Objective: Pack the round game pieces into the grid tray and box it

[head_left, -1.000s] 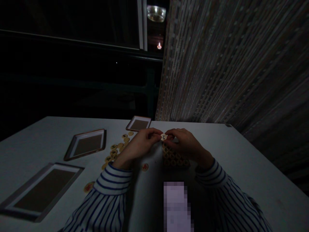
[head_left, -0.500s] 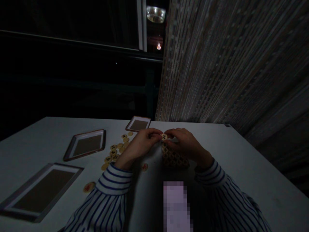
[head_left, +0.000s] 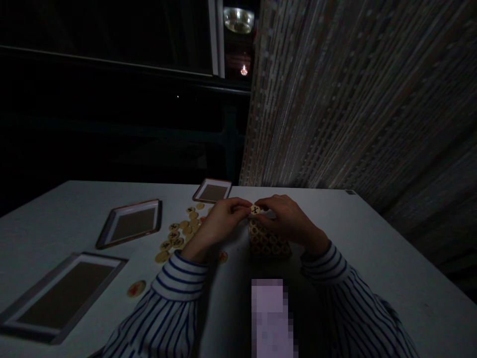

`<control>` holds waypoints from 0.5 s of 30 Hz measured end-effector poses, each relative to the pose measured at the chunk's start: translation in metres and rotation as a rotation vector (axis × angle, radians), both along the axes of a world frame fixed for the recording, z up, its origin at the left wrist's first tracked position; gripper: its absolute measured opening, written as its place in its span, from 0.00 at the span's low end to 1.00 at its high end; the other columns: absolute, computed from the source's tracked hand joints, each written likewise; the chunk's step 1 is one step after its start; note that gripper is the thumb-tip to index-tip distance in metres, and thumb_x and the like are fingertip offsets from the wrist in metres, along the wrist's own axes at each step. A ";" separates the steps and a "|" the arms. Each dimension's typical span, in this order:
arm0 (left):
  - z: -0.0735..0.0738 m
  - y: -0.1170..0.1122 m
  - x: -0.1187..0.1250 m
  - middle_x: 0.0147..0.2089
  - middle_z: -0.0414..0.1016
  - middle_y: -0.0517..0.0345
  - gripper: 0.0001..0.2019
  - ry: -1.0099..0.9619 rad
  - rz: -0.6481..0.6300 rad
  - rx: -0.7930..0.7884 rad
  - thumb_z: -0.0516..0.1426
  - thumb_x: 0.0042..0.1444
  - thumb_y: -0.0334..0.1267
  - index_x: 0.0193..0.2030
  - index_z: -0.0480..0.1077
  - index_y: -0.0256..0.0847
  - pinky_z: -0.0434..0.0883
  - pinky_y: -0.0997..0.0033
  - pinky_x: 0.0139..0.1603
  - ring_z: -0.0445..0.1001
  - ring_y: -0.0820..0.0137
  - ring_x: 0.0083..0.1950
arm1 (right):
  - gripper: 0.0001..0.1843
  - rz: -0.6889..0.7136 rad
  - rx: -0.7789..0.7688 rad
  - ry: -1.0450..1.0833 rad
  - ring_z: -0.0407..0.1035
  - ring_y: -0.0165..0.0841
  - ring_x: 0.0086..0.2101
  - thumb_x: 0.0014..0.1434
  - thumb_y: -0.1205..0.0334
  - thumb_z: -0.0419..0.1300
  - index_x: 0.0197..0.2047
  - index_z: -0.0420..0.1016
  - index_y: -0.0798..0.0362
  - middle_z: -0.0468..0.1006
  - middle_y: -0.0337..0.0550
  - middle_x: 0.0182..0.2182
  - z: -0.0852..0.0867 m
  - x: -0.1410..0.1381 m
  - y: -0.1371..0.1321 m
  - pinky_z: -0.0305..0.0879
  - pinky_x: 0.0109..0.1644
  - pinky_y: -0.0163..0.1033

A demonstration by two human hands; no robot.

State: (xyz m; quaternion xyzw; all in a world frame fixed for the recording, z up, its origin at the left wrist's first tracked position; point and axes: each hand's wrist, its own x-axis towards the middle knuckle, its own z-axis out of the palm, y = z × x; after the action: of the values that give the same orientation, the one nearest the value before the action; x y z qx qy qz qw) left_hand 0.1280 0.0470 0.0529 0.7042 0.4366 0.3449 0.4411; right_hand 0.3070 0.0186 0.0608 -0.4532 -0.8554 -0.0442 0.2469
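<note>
Marked disc (head_left: pixel 255 210) pinched edge-to-edge by left hand (head_left: pixel 224 219) and right hand (head_left: pixel 287 217) at far-left edge of disc block (head_left: pixel 269 244), contact with block unclear; looks like aligning step, next move likely calling for steady fingertips.

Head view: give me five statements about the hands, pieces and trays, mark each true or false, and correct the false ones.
1. The left hand and right hand both touch one piece. True.
2. That piece shows a red mark. False: its mark is dark.
3. Some loose pieces show red marks. True.
4. The loose pieces lie to the right of the right hand. False: those in view lie to its left.
5. Three trays lie on the table. True.
</note>
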 end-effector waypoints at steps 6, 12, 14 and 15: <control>0.000 0.000 0.000 0.35 0.77 0.55 0.14 0.026 0.011 0.030 0.55 0.51 0.42 0.42 0.72 0.37 0.69 0.73 0.31 0.73 0.71 0.32 | 0.15 -0.008 -0.016 -0.034 0.68 0.33 0.37 0.56 0.58 0.56 0.45 0.70 0.55 0.77 0.44 0.36 0.000 0.004 0.002 0.56 0.43 0.39; -0.006 0.003 -0.001 0.37 0.77 0.54 0.16 0.084 0.016 0.105 0.54 0.52 0.43 0.44 0.71 0.37 0.69 0.71 0.36 0.73 0.68 0.37 | 0.16 -0.089 -0.028 -0.095 0.69 0.34 0.37 0.57 0.57 0.55 0.46 0.71 0.55 0.77 0.44 0.36 0.002 0.017 0.005 0.57 0.43 0.39; -0.009 0.004 -0.002 0.38 0.77 0.54 0.15 0.126 0.018 0.135 0.53 0.52 0.43 0.44 0.72 0.38 0.69 0.70 0.39 0.73 0.67 0.39 | 0.16 -0.116 -0.033 -0.115 0.69 0.34 0.36 0.57 0.57 0.54 0.46 0.71 0.55 0.77 0.44 0.35 0.002 0.020 0.006 0.57 0.43 0.39; -0.011 0.005 -0.002 0.38 0.77 0.54 0.15 0.149 0.018 0.152 0.53 0.53 0.43 0.44 0.72 0.39 0.69 0.69 0.40 0.73 0.67 0.40 | 0.16 -0.125 -0.035 -0.127 0.69 0.34 0.36 0.57 0.57 0.54 0.46 0.71 0.55 0.77 0.44 0.35 0.002 0.021 0.007 0.57 0.44 0.39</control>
State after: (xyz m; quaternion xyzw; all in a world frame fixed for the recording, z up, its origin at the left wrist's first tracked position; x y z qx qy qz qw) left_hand 0.1264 0.0521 0.0421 0.7552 0.4471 0.3277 0.3498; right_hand 0.3283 0.0254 0.0632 -0.5061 -0.8401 -0.0731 0.1810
